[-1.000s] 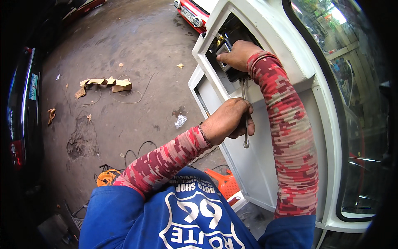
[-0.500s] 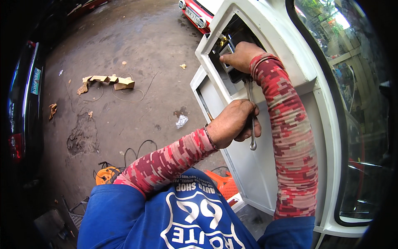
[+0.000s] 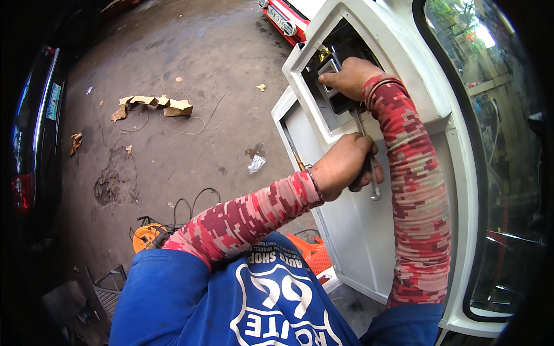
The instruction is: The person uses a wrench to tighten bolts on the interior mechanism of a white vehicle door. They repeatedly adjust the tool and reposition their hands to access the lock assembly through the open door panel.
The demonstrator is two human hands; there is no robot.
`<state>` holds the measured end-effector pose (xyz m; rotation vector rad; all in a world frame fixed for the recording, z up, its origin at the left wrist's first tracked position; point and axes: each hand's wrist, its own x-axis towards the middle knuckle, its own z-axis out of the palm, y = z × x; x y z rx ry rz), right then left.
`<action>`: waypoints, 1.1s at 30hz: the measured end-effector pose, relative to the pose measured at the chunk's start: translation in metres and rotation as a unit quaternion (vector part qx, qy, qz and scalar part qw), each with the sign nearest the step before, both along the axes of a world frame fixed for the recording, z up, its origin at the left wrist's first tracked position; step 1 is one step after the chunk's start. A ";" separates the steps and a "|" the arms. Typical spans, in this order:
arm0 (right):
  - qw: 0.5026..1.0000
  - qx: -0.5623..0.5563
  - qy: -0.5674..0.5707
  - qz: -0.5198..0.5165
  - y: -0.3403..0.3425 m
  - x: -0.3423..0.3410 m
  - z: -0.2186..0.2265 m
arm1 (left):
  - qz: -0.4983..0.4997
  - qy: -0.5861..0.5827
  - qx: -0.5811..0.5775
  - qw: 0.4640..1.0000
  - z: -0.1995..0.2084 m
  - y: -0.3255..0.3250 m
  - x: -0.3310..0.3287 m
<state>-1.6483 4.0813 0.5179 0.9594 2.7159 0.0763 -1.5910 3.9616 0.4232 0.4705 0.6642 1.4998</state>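
My left hand (image 3: pixel 344 167) is closed around the shaft of a combination wrench (image 3: pixel 359 122). The wrench's upper end meets the underside of a black box-shaped part with a metallic frame (image 3: pixel 343 105); its lower ring end (image 3: pixel 376 195) sticks out below my fingers. Higher up, my right hand (image 3: pixel 356 79) grips that black part, thumb across its front and the other fingers hidden behind. The part sits inside the opening of a white vehicle panel (image 3: pixel 297 66). A brass-coloured fitting (image 3: pixel 325 55) shows just beyond it.
A large window (image 3: pixel 490 144) borders the panel on the right. On the concrete floor (image 3: pixel 190 144) lie torn cardboard (image 3: pixel 178 108), wire and crumpled foil (image 3: pixel 257 164). An orange cable reel (image 3: pixel 149 236) stands lower left. A dark car (image 3: pixel 43 132) and a red-and-white vehicle (image 3: pixel 288 23) are nearby.
The wrench has swung, its lower end moving right, and my left hand has moved with it. My right hand stays on the black part. The whole view has shifted slightly.
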 end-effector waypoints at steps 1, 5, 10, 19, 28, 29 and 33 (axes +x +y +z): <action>1.000 0.001 -0.001 -0.002 0.001 0.000 0.000 | 0.033 0.121 0.015 0.992 -0.010 0.001 -0.002; 1.000 -0.010 -0.002 0.002 0.004 -0.001 0.000 | 0.227 0.637 0.010 0.737 -0.052 0.003 -0.027; 1.000 -0.017 0.011 -0.005 0.003 0.000 -0.001 | 0.250 0.727 0.048 0.638 -0.073 0.009 -0.069; 0.999 -0.028 -0.001 -0.037 -0.004 0.000 0.003 | 0.111 0.398 0.040 0.910 -0.049 -0.020 -0.019; 1.000 0.000 -0.007 -0.012 -0.002 0.000 0.000 | -0.033 0.048 0.023 0.998 0.006 -0.029 -0.025; 1.000 0.001 -0.004 -0.011 -0.001 0.000 0.000 | -0.040 0.004 0.021 0.999 0.010 -0.030 -0.025; 1.000 0.001 0.000 -0.012 -0.001 0.000 0.001 | -0.049 -0.114 -0.001 0.992 0.025 -0.027 -0.020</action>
